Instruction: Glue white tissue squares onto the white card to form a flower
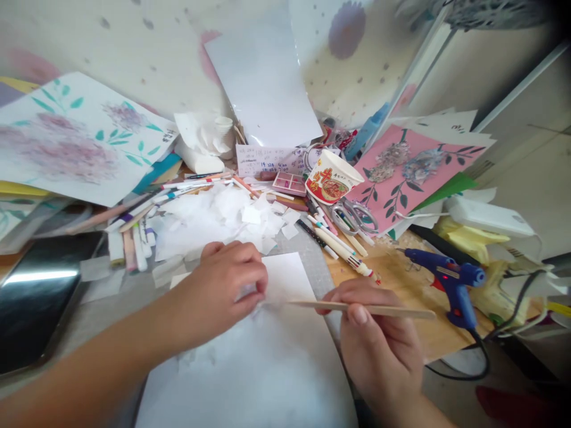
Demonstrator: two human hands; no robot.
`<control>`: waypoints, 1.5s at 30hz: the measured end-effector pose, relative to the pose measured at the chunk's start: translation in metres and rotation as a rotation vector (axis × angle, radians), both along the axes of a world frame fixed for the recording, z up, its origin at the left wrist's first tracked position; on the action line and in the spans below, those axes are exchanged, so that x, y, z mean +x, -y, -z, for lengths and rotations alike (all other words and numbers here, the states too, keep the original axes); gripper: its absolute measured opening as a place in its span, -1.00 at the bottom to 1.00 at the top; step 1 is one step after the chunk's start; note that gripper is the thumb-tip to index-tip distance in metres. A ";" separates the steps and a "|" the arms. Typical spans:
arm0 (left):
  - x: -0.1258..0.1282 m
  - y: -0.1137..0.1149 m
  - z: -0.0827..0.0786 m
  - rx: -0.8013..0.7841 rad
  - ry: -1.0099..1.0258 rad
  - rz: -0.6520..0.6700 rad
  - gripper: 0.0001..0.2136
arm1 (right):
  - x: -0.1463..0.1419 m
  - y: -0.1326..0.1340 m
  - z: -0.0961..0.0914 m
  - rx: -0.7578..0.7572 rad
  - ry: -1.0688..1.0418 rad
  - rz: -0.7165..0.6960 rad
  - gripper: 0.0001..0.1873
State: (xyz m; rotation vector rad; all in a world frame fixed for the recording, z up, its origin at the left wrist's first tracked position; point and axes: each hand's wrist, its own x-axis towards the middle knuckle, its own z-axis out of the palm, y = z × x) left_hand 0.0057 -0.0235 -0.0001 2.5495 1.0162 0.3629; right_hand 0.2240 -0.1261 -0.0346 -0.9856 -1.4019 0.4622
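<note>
Wooden stick [392,310], pinched in the right hand [379,345], extended over the white sheet [263,380]; the left hand [223,297] curled above it, its grip indiscernible. Grey covering [317,261] underlay the sheet; wooden tabletop [388,267] lay rightward, patterned wall [147,59] behind.

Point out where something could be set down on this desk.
Bare wood shows between the multicolor pen and blue glue gun, beyond the right hand; gray surface, between the black device and left forearm. Beyond the left hand, paper scraps and markers crowd it.

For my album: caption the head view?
Right hand holds a thin stick over white paper, left hand nearby.
</note>
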 end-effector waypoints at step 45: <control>0.027 0.028 -0.006 -0.234 0.149 0.104 -0.93 | 0.004 0.003 -0.052 -0.019 0.405 -0.140 -0.78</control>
